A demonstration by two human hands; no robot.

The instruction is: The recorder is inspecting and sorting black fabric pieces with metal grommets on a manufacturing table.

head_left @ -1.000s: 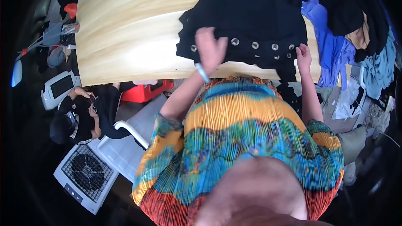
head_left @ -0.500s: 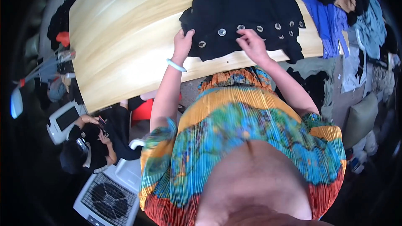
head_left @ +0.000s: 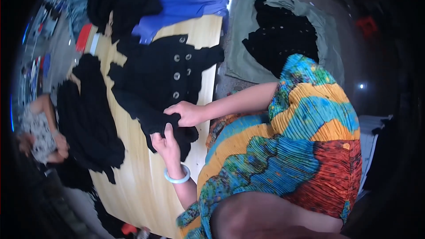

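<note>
Both hands, left hand (head_left: 167, 144) and right hand (head_left: 185, 113), close on the near hem of one black buttoned garment (head_left: 164, 77) spread on the wooden bench (head_left: 133, 181), beside one blue garment (head_left: 186, 4) and another black piece (head_left: 86, 115).

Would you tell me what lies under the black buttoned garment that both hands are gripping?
The black buttoned garment lies on the light wooden table, whose bare top shows around it. Both the left hand and right hand grip its hem. Anything beneath the cloth is covered.

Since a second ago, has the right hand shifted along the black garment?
Yes. The right hand has left the far hem of the black garment on the wooden table and now meets the left hand.
</note>
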